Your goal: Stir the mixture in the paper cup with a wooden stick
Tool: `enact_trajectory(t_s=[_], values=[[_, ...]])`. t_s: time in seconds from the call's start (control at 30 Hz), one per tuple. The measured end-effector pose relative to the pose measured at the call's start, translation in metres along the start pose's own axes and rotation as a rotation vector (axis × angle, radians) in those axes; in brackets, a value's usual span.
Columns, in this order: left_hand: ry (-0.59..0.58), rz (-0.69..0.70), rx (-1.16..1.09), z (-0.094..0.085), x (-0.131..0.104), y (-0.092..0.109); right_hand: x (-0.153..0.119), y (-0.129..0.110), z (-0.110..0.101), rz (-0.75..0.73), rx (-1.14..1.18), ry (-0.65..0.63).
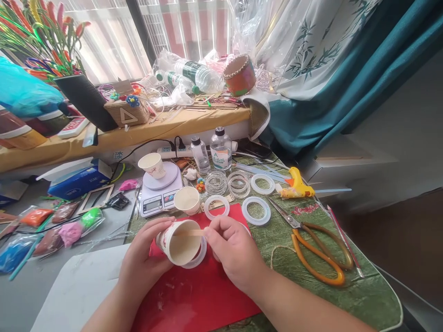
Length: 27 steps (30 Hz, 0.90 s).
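My left hand (147,246) is wrapped round a paper cup (169,246), which is tilted with its mouth toward me. Between the thumb and fingers of my right hand (230,244) is a flat wooden stick (189,233), its far end inside the cup. What the cup contains is hard to make out. Partly hidden below the cup lies a translucent ring mold (200,258) on a red sheet (204,299). More ring molds (256,211) lie just beyond my hands. A second paper cup (187,201) stands behind the held one.
A digital scale (152,205) bears another paper cup (152,166). Two clear bottles (220,152) stand behind coiled rings (216,183). Scissors (294,222), a yellow glue gun (296,185) and a pencil (342,235) lie at right. Bagged clay (71,233) is at left.
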<state>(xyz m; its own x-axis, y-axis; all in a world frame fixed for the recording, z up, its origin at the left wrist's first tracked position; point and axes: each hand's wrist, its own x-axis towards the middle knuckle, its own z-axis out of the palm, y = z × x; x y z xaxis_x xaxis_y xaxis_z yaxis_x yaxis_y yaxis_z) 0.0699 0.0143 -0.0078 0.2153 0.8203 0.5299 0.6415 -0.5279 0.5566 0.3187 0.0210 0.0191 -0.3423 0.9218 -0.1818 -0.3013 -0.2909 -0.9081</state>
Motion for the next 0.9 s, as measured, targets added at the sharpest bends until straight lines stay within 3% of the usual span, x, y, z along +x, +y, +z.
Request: enact_trajectory(t_s=[0.23, 0.37, 0.53, 0.9], values=[[-0.008, 0.018, -0.002, -0.0002, 0.0003, -0.0007, -0.0003, -0.0040, -0.0057, -0.290, -0.528, 0.095], [0.001, 0.030, 0.006, -0.0009, 0.0003, 0.0001, 0.0014, -0.0011, -0.0055, -0.151, -0.492, 0.039], [0.016, 0.036, 0.033, -0.0012, -0.0011, -0.0016, 0.0043, 0.0002, -0.0035, 0.009, -0.364, 0.059], [0.012, 0.032, 0.039, -0.0012, -0.0007, -0.0024, 0.0051, -0.0001, -0.0045, 0.058, -0.321, 0.050]])
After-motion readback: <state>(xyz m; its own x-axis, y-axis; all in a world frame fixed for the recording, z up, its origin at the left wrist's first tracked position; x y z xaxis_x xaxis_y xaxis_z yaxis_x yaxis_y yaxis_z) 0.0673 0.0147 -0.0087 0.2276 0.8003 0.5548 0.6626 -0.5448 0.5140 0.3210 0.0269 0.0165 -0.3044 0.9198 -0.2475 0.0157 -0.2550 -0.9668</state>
